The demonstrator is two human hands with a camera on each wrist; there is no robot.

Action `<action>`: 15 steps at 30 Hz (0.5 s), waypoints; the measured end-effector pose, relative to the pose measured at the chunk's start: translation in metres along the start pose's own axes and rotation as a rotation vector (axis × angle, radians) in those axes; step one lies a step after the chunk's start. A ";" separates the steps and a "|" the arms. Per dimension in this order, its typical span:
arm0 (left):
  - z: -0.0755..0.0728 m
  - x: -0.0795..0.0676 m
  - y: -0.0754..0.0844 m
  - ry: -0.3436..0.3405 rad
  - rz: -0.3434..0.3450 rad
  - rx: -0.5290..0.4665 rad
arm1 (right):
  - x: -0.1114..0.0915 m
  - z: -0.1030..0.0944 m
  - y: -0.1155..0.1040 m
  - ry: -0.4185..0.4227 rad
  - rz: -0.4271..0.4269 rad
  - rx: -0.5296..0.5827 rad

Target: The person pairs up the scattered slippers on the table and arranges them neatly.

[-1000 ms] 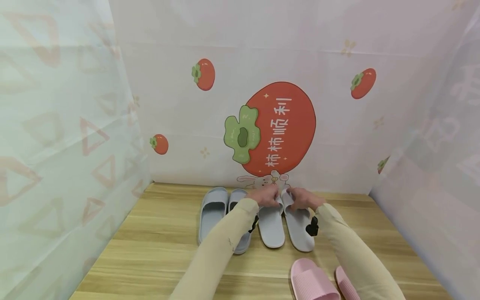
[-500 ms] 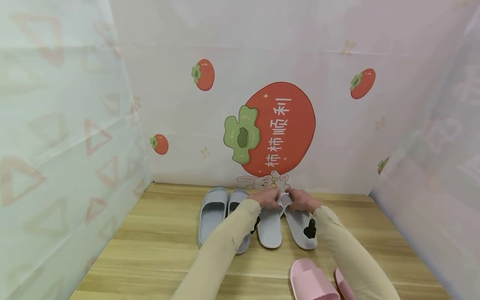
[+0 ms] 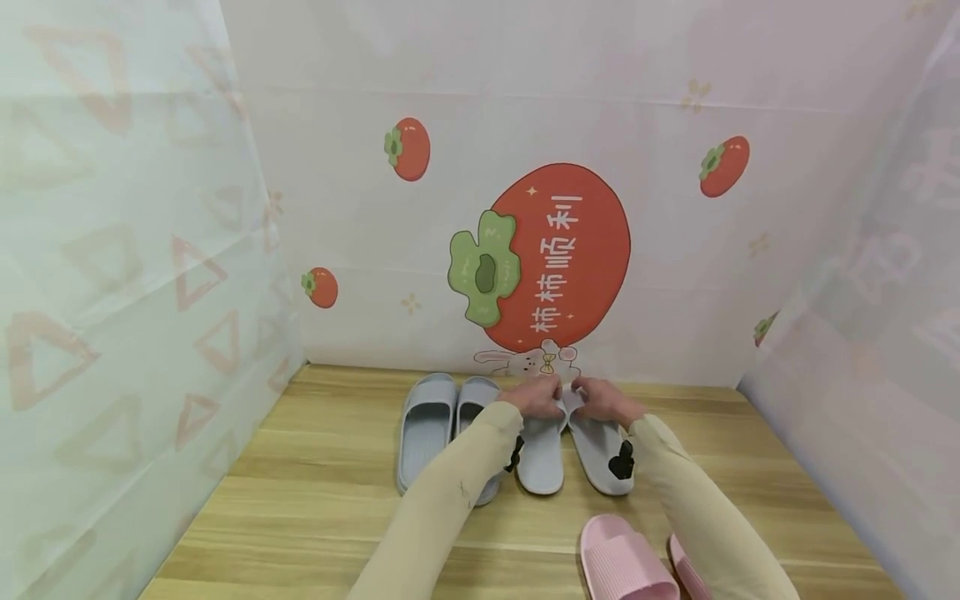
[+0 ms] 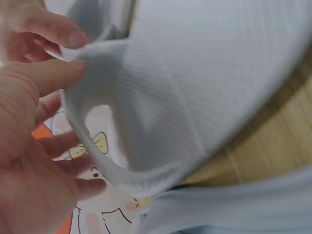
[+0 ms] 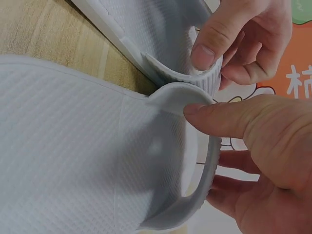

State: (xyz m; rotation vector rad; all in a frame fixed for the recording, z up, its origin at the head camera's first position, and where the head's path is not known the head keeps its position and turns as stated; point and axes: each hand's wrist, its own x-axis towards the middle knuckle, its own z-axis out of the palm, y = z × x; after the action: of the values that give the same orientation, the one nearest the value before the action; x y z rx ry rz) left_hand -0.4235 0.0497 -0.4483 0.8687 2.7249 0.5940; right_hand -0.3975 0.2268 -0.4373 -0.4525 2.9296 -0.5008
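Note:
A pair of light grey slippers stands near the back wall, toes toward it. My left hand [image 3: 534, 397] grips the strap of the left slipper [image 3: 541, 460], thumb inside the foot opening, as the left wrist view shows. On the right slipper [image 3: 595, 454], my right hand [image 3: 606, 402] pinches the strap; in the right wrist view its thumb [image 5: 214, 119] is inside and the fingers are outside. The two straps meet side by side between my hands. In the head view the hands hide the toe ends.
Left of my left hand stands another pair of grey-blue slippers [image 3: 423, 446], one partly behind my sleeve. Pink slippers [image 3: 628, 567] lie near the front, one partly under my right sleeve. The wooden surface [image 3: 322, 467] is bounded by printed white walls [image 3: 337, 208].
The heel end of the right light grey slipper has swung slightly right, and the left one's slightly left. Both hands stay on the straps, almost in place.

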 end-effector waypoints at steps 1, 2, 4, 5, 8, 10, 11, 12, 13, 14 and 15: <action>-0.001 -0.001 0.001 -0.002 -0.007 0.003 | -0.001 0.000 0.000 0.003 -0.013 -0.002; -0.001 -0.003 0.002 -0.005 -0.016 0.006 | -0.002 0.000 0.000 0.007 -0.021 -0.001; -0.004 -0.006 0.004 -0.008 -0.028 0.009 | -0.005 0.000 -0.001 0.020 -0.033 0.001; -0.005 -0.008 0.006 -0.007 -0.031 0.014 | -0.006 0.000 -0.001 0.026 -0.037 -0.001; -0.007 -0.014 0.010 0.004 -0.032 0.030 | -0.009 -0.002 -0.003 0.043 -0.050 0.002; -0.010 -0.017 0.013 0.009 -0.026 0.040 | -0.012 -0.003 -0.004 0.054 -0.071 -0.004; -0.010 -0.019 0.015 0.012 -0.023 0.041 | -0.014 -0.004 -0.005 0.058 -0.081 -0.007; -0.011 -0.021 0.017 0.016 -0.025 0.036 | -0.016 -0.005 -0.006 0.063 -0.086 -0.007; -0.012 -0.022 0.019 0.019 -0.027 0.029 | -0.018 -0.006 -0.007 0.067 -0.096 -0.014; -0.013 -0.024 0.020 0.022 -0.023 0.022 | -0.020 -0.007 -0.008 0.068 -0.101 -0.018; -0.013 -0.025 0.021 0.028 -0.022 0.013 | -0.022 -0.008 -0.009 0.068 -0.104 -0.022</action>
State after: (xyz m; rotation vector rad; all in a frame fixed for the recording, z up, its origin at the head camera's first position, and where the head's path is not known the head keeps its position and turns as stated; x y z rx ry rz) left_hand -0.3970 0.0466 -0.4248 0.8381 2.7625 0.5883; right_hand -0.3760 0.2280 -0.4245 -0.6055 2.9908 -0.5073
